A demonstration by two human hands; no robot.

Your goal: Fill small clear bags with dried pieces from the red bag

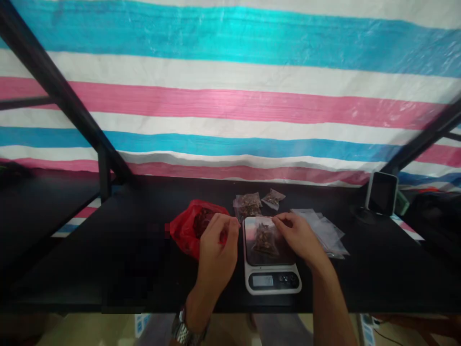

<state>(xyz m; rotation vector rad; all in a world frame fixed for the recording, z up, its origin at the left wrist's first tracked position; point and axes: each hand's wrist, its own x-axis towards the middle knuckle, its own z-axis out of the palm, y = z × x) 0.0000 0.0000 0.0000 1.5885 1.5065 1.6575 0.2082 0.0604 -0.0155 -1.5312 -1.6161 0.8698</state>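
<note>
A white digital kitchen scale (272,281) with a dark glass platform stands at the middle of the black table. On it lies a clear plastic bag of brown dried pieces (265,239). My right hand (295,235) grips that bag's top edge with its fingertips. My left hand (218,245) hangs just left of the scale, its fingers pinched together; I cannot tell whether they hold something small. A red plastic bag (189,229) with dark reddish contents lies crumpled just left of my left hand.
Behind the scale lie two filled clear bags (248,205). A stack of flat clear bags (322,231) lies to the right. A phone on a stand (382,193) is at the back right. Black metal bars and a striped tarp (230,105) rise behind the table.
</note>
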